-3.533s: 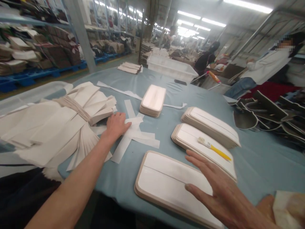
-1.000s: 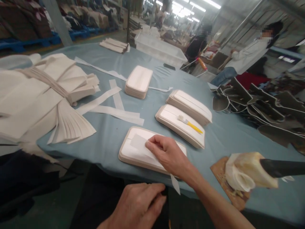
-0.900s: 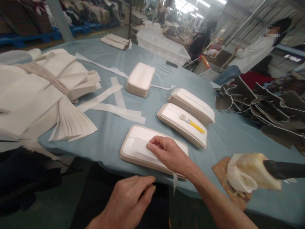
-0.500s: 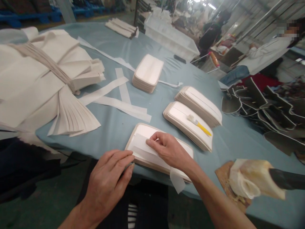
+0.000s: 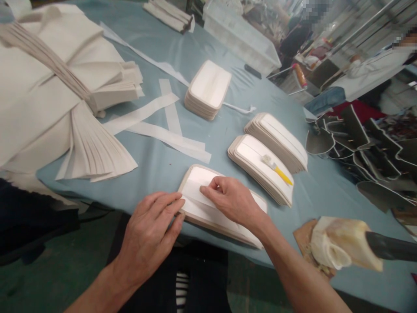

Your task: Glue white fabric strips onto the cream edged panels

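One stack (image 5: 211,219) under right grip (image 5: 233,200)

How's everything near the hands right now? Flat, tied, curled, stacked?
Nearest rounded white-topped stack: lying flat.
Left hand: open, fingertips at that stack's left end.
Right hand: curled over it; grip unclear.
Yellow-handled brush: lying on a similar stack.
Long white strips: flat, crossing.
Cream sheet bundle: bound round its middle.

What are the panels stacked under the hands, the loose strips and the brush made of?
Stacked panels: matt white with beige borders, perhaps faced board; their flat layers suggest stiffness.
Loose strips: matt, likely paper or nonwoven; their edges look thin.
Brush: evenly yellow, smooth handle suggests plastic or painted wood; bristle fibre unclear.
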### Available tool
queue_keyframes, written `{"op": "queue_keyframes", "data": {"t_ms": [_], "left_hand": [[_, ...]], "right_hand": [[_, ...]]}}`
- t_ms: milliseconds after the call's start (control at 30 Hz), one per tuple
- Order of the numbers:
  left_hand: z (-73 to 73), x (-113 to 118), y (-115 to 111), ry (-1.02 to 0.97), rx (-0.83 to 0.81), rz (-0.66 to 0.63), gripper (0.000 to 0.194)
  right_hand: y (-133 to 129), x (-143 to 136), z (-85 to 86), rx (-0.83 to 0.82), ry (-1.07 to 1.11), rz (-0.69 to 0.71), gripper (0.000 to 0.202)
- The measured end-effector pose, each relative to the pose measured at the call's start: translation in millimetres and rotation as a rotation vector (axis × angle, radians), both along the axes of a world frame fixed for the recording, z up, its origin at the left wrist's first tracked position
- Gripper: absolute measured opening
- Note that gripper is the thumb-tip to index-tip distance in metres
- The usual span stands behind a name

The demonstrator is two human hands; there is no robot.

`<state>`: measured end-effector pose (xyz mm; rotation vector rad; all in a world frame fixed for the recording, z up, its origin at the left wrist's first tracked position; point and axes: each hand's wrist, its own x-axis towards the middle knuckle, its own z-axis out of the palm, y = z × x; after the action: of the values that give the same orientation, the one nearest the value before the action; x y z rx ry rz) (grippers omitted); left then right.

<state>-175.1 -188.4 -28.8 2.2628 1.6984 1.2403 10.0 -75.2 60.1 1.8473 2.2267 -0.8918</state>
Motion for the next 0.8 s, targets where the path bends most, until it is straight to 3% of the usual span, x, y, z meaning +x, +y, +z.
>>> {"op": "queue_keyframes", "data": {"t_ms": [800], "left_hand": [[-4.1,-15.3,2.9,0.025,-0.044,-0.013,0.025]], "right_hand": [[8.2,-4.7,2.2,0.016,-0.193,0.072,0.03]]}}
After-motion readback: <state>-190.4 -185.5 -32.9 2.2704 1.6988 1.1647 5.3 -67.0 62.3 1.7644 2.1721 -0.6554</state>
